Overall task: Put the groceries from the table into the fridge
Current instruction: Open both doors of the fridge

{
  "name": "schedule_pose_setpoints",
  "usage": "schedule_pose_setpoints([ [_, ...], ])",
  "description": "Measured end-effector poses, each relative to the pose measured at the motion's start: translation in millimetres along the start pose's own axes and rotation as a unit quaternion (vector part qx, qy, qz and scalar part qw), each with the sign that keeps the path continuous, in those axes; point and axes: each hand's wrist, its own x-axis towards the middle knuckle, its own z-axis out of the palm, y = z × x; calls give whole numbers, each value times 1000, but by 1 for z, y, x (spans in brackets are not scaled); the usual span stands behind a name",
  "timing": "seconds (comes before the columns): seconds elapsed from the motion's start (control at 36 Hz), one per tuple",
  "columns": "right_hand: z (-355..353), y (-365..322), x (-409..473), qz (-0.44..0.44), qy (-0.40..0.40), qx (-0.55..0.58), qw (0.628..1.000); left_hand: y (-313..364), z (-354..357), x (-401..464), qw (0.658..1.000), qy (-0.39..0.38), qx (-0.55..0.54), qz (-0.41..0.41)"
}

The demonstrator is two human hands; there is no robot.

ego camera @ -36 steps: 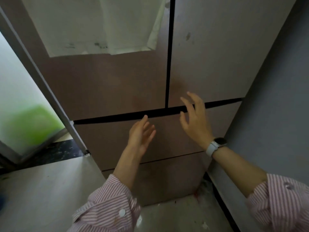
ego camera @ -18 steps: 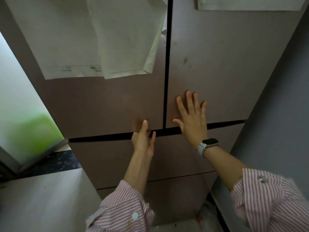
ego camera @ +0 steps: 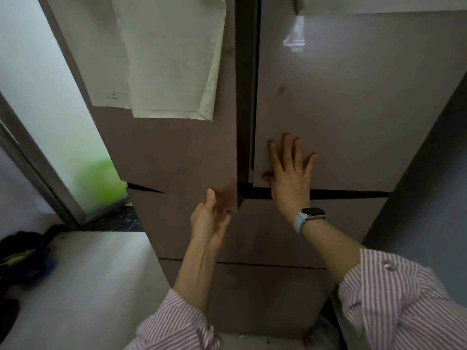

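Note:
A tall brown fridge [ego camera: 252,231] with two upper doors and drawers below fills the view. Its left upper door [ego camera: 177,152] stands swung out a little, with a dark gap beside the right upper door [ego camera: 353,109]. My left hand [ego camera: 209,218] grips the bottom corner of the left door, thumb on the front and fingers under the edge. My right hand [ego camera: 288,173], with a watch on the wrist, lies flat with spread fingers on the right door near its lower inner corner. No groceries are in view.
White papers [ego camera: 166,59] hang on the left door. A light counter [ego camera: 75,286] lies at lower left with dark and green items [ego camera: 22,258] at its left edge. A frosted window [ego camera: 50,109] is on the left, a grey wall [ego camera: 434,185] on the right.
My left hand took hold of the left door's bottom corner and drew the door outward, so a gap opened. My right hand stayed flat on the right door.

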Motion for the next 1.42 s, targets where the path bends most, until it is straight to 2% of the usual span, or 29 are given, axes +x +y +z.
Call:
schedule_pose_setpoints([
  [0.17, -13, 0, -4, -16, -23, 65, 997, 2, -8, -21, 999, 14, -14, 30],
  [0.25, -25, -10, -9, -16, -38, 152, 988, 5, -24, -33, 998, 17, 11, 57],
  [0.31, -36, -24, -18, -24, -64, 257, 964, 7, -31, -39, 996, 30, 44, 74],
  [0.39, -51, -50, -34, -7, -130, 423, 897, 10, -38, -52, 992, 51, 58, 98],
  [0.44, -56, -65, -44, -3, -135, 461, 877, 15, -44, -62, 992, 52, 50, 100],
  [0.58, -59, -83, -72, -52, -68, 454, 887, 32, -70, -87, 993, 39, 43, 102],
  [0.67, -57, -92, -89, -105, -38, 429, 896, 47, -88, -105, 988, 45, 64, 134],
  [0.75, -54, -107, -101, -159, -9, 405, 901, 60, -101, -119, 975, 84, 101, 182],
  [0.86, -53, -139, -115, -218, 35, 404, 888, 76, -122, -129, 937, 172, 159, 261],
  [0.94, -56, -166, -123, -257, 51, 405, 876, 86, -139, -136, 875, 255, 222, 346],
  [1.03, -60, -188, -130, -305, 43, 397, 865, 93, -152, -145, 773, 305, 332, 447],
  [1.11, -59, -206, -127, -357, 37, 389, 849, 102, -164, -151, 664, 275, 439, 539],
  [1.19, -59, -218, -117, -370, 59, 367, 851, 112, -167, -155, 548, 226, 542, 596],
  [1.28, -61, -223, -106, -367, 72, 344, 861, 125, -166, -159, 459, 189, 601, 626],
  [1.36, -62, -224, -93, -353, 53, 300, 884, 133, -166, -155, 401, 175, 650, 621],
  [1.42, -61, -225, -85, -348, 21, 270, 898, 138, -170, -148, 402, 192, 685, 576],
])
